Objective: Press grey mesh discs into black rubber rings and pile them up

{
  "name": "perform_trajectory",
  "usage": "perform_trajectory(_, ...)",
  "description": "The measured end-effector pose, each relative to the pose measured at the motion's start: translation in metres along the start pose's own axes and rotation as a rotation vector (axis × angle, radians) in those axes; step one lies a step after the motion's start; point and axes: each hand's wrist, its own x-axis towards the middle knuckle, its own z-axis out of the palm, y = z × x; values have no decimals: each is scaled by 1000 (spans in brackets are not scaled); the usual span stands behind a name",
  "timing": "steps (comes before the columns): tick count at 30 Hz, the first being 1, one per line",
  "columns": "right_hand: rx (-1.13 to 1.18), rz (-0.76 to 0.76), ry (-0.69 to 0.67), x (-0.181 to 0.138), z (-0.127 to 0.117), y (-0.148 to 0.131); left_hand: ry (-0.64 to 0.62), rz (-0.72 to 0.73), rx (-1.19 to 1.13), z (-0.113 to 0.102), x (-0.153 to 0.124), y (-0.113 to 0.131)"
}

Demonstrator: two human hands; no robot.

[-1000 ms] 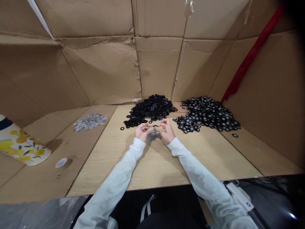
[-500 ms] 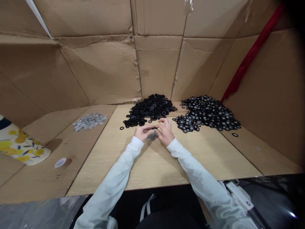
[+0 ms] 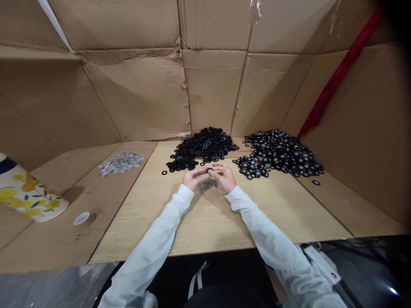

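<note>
Whereas the right hand (image 3: 227, 179) had a finger lifted higher half a second ago, it is now lowered, and one black ring (image 3: 209, 170) shows more plainly between the fingertips. The left hand (image 3: 192, 179) shares this narrow grip, so handling of that ring seems unfinished. Below lies one small heap of translucent discs (image 3: 208, 184), partly hidden, around the middle of the counter (image 3: 224, 231).

Toward the back edge, one pile of plain black rings (image 3: 205, 144) has one stray ring (image 3: 165, 173) off its left end. One pile of pale-centred rings (image 3: 282, 152) fills the back right corner; one pale-centred stray (image 3: 316, 182) lies nearer the right edge. Both piles look unchanged, their pieces too many to count. Toward the left edge are one heap of pale discs (image 3: 122, 164), uncountable, one white tape roll (image 3: 81, 218) and one lemon-patterned cylinder (image 3: 32, 196).
</note>
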Motion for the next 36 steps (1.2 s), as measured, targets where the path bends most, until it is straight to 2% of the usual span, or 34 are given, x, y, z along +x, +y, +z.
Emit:
perform_trajectory(4,-58,-58,-9,-1,0,2,73,4,30,5,-2,2)
perform_trajectory(9,-229,-183,109,-3,1,3,150,55,-5,11,-5,2)
perform_trajectory(15,-417,-312,171,-8,2,-1,226,147,52,13,-6,1)
perform_trajectory(19,-392,-288,181,-8,3,0,195,116,39,12,-4,0)
perform_trajectory(23,-297,-287,88,-5,3,6,128,31,-48,9,-1,-1)
perform_trajectory(26,-268,-265,21,-3,2,9,108,27,-78,7,-1,-2)
perform_trajectory(33,-455,-270,156,-4,3,7,124,99,52,9,-4,-8)
perform_trajectory(36,-526,-328,107,-6,1,5,124,102,86,8,-3,-8)
